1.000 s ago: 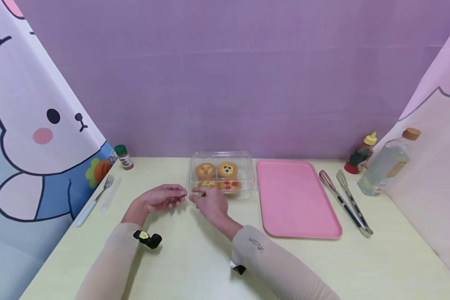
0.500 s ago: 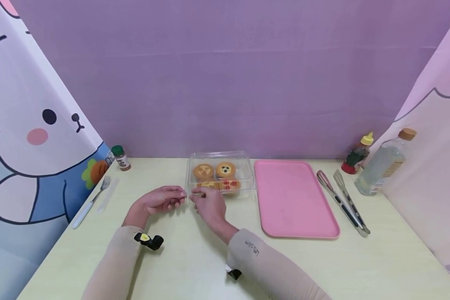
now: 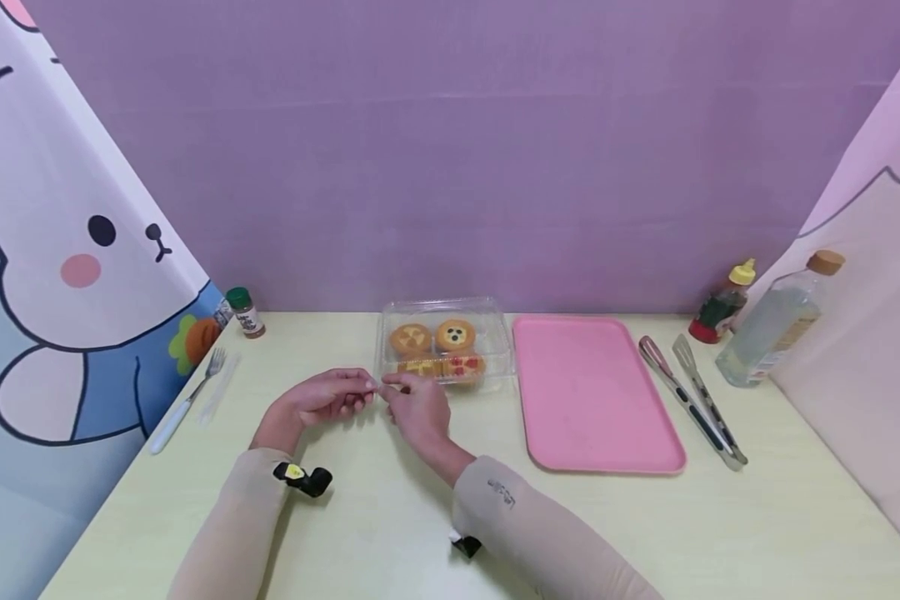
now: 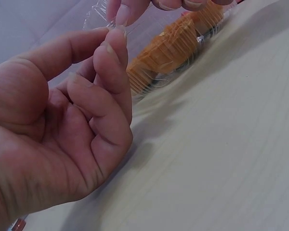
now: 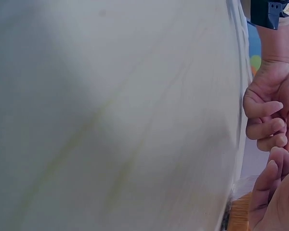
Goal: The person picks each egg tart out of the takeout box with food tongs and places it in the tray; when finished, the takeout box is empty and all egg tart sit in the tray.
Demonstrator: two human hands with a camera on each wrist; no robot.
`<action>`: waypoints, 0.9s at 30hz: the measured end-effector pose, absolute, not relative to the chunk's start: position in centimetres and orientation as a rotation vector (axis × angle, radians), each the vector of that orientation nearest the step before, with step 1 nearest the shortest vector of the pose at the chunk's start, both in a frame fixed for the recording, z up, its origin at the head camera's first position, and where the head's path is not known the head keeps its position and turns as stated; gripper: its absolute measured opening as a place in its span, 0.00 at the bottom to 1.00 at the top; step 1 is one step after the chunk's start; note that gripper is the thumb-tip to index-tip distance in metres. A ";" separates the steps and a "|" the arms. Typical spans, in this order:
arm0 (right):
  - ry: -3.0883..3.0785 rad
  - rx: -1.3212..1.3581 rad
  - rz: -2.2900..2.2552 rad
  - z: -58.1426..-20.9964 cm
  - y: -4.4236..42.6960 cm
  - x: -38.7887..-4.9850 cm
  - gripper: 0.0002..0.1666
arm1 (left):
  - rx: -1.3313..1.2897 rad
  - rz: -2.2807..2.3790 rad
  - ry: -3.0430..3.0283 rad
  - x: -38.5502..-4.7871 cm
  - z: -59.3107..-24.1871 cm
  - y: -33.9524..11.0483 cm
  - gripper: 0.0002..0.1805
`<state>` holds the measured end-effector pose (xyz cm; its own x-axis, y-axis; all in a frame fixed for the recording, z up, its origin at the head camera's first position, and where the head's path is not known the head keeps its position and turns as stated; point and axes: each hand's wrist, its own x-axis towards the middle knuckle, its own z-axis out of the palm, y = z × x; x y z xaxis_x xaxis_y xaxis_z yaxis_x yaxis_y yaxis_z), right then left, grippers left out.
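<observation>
A clear plastic clamshell container (image 3: 495, 329) stands at the back middle of the table. Inside are several round pastries, among them one with a dark-spotted face (image 3: 455, 334) and one with red topping (image 3: 463, 366). My left hand (image 3: 322, 397) pinches the container's front left corner between thumb and index finger, its other fingers curled in. Right beside it, the right hand (image 3: 422, 414) pinches at the same corner, fingertips almost meeting the left ones. In the left wrist view, a thin clear plastic edge shows at the left hand's (image 4: 72, 115) fingertips. The right hand hides part of the container's front.
Right of the container lies a pink tray (image 3: 596, 400), then metal tongs (image 3: 693, 404). A sauce bottle (image 3: 722, 304) and a large clear bottle (image 3: 776, 325) stand at the back right. To the left are a fork (image 3: 189, 400), a clear plastic utensil (image 3: 219, 392) and a green-capped spice jar (image 3: 246, 313).
Both hands stay at the container's front left corner with hardly any movement. The head view shifts slightly.
</observation>
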<state>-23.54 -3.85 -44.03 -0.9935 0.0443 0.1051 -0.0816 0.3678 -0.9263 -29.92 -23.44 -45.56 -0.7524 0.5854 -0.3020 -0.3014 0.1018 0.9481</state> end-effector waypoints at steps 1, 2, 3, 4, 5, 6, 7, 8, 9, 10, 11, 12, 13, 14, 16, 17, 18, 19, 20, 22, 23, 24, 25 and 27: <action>-2.501 0.035 1.710 -44.0 -3.9 -23.5 0.09 | 0.275 1.727 1.729 -29.9 -45.5 -23.4 0.06; -2.498 0.034 1.716 -44.0 -3.9 -23.5 0.09 | 0.267 1.730 1.733 -29.9 -45.5 -23.4 0.06; -2.497 0.033 1.721 -44.0 -3.9 -23.5 0.08 | 0.262 1.733 1.735 -29.9 -45.5 -23.4 0.06; -2.493 0.032 1.728 -44.0 -4.0 -23.5 0.08 | 0.254 1.735 1.739 -29.9 -45.5 -23.4 0.06; -2.488 0.032 1.736 -44.0 -4.0 -23.5 0.07 | 0.250 1.737 1.743 -29.9 -45.5 -23.4 0.06; -2.480 0.034 1.748 -44.0 -4.0 -23.5 0.07 | 0.247 1.739 1.748 -29.9 -45.5 -23.3 0.06; -2.476 0.036 1.753 -44.0 -4.0 -23.5 0.06 | 0.239 1.741 1.752 -29.9 -45.5 -23.3 0.06; -2.466 0.042 1.765 -44.0 -4.0 -23.5 0.06 | 0.238 1.742 1.755 -29.9 -45.5 -23.3 0.06; -2.455 0.045 1.780 -44.0 -4.0 -23.5 0.06 | 0.237 1.744 1.757 -29.9 -45.5 -23.3 0.07; -2.443 0.047 1.800 -44.0 -4.1 -23.5 0.06 | 0.233 1.746 1.759 -29.9 -45.5 -23.3 0.07; -2.429 0.051 1.816 -44.1 -4.1 -23.5 0.06 | 0.238 1.746 1.760 -29.9 -45.6 -23.3 0.07; -2.417 0.054 1.833 -44.1 -4.1 -23.5 0.06 | 0.236 1.748 1.760 -29.9 -45.6 -23.3 0.07; -2.406 0.055 1.848 -44.1 -4.2 -23.5 0.06 | 0.237 1.748 1.761 -29.9 -45.6 -23.3 0.07; -2.394 0.055 1.864 -44.1 -4.2 -23.5 0.06 | 0.240 1.750 1.761 -29.9 -45.7 -23.3 0.07; -2.376 0.052 1.881 -44.2 -4.3 -23.5 0.05 | 0.247 1.751 1.764 -29.9 -45.7 -23.3 0.07; -2.371 0.049 1.885 -44.2 -4.4 -23.5 0.05 | 0.252 1.752 1.764 -29.9 -45.7 -23.3 0.07; -2.368 0.047 1.888 -44.2 -4.4 -23.5 0.05 | 0.250 1.754 1.765 -29.9 -45.7 -23.2 0.07; -2.366 0.047 1.888 -44.2 -4.4 -23.5 0.05 | 0.252 1.756 1.767 -29.9 -45.7 -23.2 0.07; -2.366 0.047 1.885 -44.2 -4.5 -23.5 0.05 | 0.253 1.758 1.767 -29.9 -45.7 -23.2 0.07; -2.373 0.049 1.870 -44.3 -4.5 -23.6 0.05 | 0.254 1.759 1.772 -29.9 -45.6 -23.1 0.07; -2.378 0.055 1.852 -44.3 -4.5 -23.6 0.05 | 0.254 1.759 1.776 -29.9 -45.6 -23.1 0.07; -2.384 0.060 1.830 -44.3 -4.5 -23.6 0.06 | 0.255 1.759 1.782 -29.9 -45.6 -23.0 0.07; -2.388 0.067 1.807 -44.3 -4.5 -23.6 0.06 | 0.255 1.758 1.788 -29.9 -45.5 -23.0 0.08; -2.395 0.078 1.759 -44.3 -4.5 -23.7 0.06 | 0.257 1.761 1.795 -29.8 -45.5 -22.8 0.08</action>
